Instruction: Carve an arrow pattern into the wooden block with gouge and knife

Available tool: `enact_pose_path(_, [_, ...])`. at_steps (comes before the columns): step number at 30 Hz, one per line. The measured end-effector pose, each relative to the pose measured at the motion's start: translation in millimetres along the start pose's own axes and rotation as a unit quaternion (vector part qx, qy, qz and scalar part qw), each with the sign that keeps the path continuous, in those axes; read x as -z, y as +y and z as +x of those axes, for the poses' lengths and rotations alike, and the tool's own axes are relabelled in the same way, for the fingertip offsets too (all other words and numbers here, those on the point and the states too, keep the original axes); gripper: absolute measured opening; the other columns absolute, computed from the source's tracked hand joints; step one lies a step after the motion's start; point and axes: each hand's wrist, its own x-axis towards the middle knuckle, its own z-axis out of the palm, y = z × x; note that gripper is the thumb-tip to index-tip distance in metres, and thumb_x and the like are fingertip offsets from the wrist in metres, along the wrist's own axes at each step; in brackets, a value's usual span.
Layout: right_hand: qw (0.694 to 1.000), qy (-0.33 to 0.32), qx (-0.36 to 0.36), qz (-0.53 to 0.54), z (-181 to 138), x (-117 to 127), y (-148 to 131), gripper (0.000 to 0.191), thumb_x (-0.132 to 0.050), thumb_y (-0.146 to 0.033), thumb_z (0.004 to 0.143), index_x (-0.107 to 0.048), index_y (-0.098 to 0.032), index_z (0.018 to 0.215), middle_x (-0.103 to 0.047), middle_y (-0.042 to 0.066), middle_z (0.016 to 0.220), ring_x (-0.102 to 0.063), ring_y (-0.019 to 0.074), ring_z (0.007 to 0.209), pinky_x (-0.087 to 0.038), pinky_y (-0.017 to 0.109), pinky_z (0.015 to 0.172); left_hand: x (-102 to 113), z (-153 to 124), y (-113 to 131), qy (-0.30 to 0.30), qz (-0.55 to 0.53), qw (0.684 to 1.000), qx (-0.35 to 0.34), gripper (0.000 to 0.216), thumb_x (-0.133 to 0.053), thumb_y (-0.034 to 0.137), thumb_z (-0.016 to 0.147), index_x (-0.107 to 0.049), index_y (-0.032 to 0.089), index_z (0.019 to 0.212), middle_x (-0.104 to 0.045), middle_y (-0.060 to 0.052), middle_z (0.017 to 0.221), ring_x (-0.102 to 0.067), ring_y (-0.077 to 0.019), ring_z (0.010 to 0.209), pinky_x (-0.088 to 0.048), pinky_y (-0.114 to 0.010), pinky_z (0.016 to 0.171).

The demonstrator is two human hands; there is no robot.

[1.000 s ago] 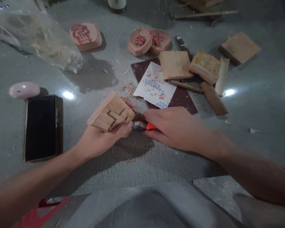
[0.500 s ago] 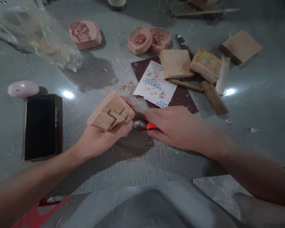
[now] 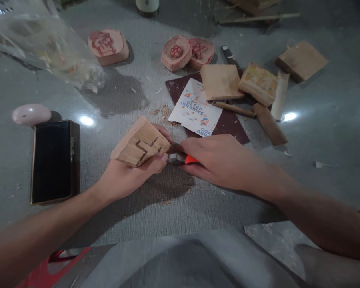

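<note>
My left hand (image 3: pixel 129 176) grips a pale wooden block (image 3: pixel 139 142) with cut lines carved in its top face, tilted above the grey table (image 3: pixel 168 208). My right hand (image 3: pixel 219 160) is closed round an orange-handled utility knife (image 3: pixel 183 159). The knife's grey tip points left and meets the right edge of the block, beside my left thumb. Wood shavings lie under and behind the block.
A dark phone case (image 3: pixel 52 160) and a pink oval object (image 3: pixel 31 114) lie at left. Sandpaper sheets (image 3: pixel 198 110), plain wooden blocks (image 3: pixel 220 82), red-marked carved blocks (image 3: pixel 108 45) and a clear plastic bag (image 3: pixel 48 48) fill the far side.
</note>
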Motion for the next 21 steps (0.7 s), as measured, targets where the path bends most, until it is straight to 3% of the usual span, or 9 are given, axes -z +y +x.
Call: enact_pose_path(21, [1.000,0.007,0.007,-0.011,-0.6,-2.5,0.2,0.022,-0.063,-0.039,0.122,-0.067,-0.020,0.114,-0.078,0.006,0.100,-0.076,0.0256,0.089,-0.029,0.035,0.068,-1.5,0.2,-1.9,0.002,-0.008,1.000,-0.002,0.024,-0.080,0.038,0.097,-0.070,0.032,0.118,-0.081,-0.003,0.104,-0.077,-0.0244,0.089,-0.066,-0.038,0.079])
